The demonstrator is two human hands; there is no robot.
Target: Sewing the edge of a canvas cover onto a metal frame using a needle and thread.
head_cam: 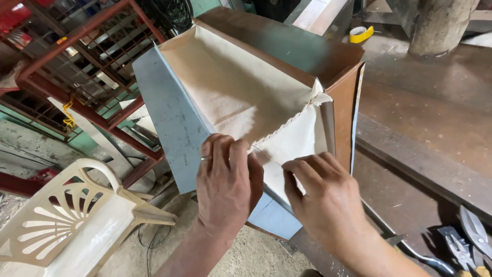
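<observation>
Workshop clutter is surrounding a dark metal table (441,102), where a boxy sheet-metal frame (169,118), blue-grey outside and brown along its far walls, is sitting at the near edge and hanging partly over the floor. Cream cloth lining (241,87) is lying inside it, gathered into a frayed knot at the right corner. A white plastic chair (61,225) is standing at lower left, beneath red metal racking (87,56).

The left hand (225,179), wearing a ring, is curling closed over the near rim of the frame, pressing the cloth edge against the metal. The right hand (323,195) is resting just beside it, fingertips pinched together on the same cloth edge; what exactly lies between them is hidden.

Tin snips (469,241) are lying at the table's lower right, and a yellow tape roll (361,34) is sitting far back.

The cut metal rim looks sharp, so sliding fingers along it could nick them. The overhanging frame could tip off the table if pushed down hard, and tugging the cloth unevenly could pull the knotted corner loose.
</observation>
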